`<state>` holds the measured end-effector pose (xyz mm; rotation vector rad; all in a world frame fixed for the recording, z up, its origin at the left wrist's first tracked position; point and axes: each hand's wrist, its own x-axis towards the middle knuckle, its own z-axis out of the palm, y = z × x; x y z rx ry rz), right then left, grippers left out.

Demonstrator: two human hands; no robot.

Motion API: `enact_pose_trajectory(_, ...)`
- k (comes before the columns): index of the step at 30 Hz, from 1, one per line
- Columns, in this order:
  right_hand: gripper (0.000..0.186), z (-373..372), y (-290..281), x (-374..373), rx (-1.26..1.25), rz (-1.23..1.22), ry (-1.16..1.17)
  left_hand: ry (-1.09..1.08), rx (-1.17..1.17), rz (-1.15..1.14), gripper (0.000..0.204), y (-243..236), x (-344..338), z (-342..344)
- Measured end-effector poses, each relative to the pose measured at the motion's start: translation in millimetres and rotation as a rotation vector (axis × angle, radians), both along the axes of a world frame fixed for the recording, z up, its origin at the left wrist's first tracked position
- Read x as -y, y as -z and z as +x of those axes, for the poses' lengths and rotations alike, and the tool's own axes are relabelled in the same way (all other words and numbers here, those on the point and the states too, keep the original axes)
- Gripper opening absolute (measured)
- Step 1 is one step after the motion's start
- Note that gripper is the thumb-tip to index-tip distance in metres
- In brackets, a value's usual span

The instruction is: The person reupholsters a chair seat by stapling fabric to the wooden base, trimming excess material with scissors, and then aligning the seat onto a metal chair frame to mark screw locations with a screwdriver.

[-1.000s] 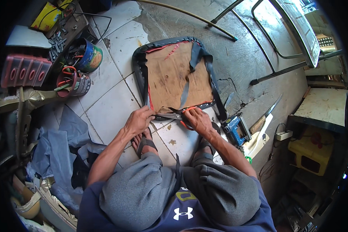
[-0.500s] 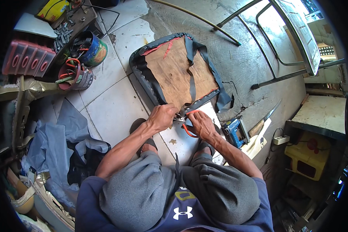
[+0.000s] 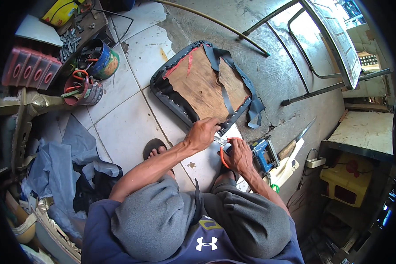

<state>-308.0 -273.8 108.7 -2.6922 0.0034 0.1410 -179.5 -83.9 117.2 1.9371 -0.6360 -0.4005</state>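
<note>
A square padded seat (image 3: 174,103) lies face down on the floor, its dark cover folded over and fastened around a wooden board (image 3: 202,86). My left hand (image 3: 202,133) is closed at the seat's near corner, fingertips pinching the cover's edge. Loose dark strips (image 3: 224,94) trail across the board and off its right side. In my right hand (image 3: 240,155) is a hand tool with orange handles (image 3: 225,157), spread apart, its metal jaws (image 3: 220,140) just below my left fingers. Whether it is pliers or scissors I cannot make out.
A blue staple gun (image 3: 265,155) lies right of my right hand, beside a long blade (image 3: 304,132). Tool buckets (image 3: 104,61) and a red drawer box (image 3: 31,68) stand left. Grey fabric (image 3: 57,163) is heaped nearby. A metal-framed chair (image 3: 310,66) occupies the upper right.
The seat has shifted slightly right and nearer. My left hand has moved right along with its near corner. My right hand and the orange-handled tool have moved right and a little closer.
</note>
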Motion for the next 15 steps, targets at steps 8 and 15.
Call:
enact_pose_trajectory(8,0.051,-1,13,-2,0.028,-0.037,-0.023,0.059,-0.018,-0.080,0.017,14,12,-22)
enact_pose_trajectory(15,0.029,24,34,-14,-0.402,-0.068,-0.070,0.158,0.015,-0.169,0.013,-14,27,-16)
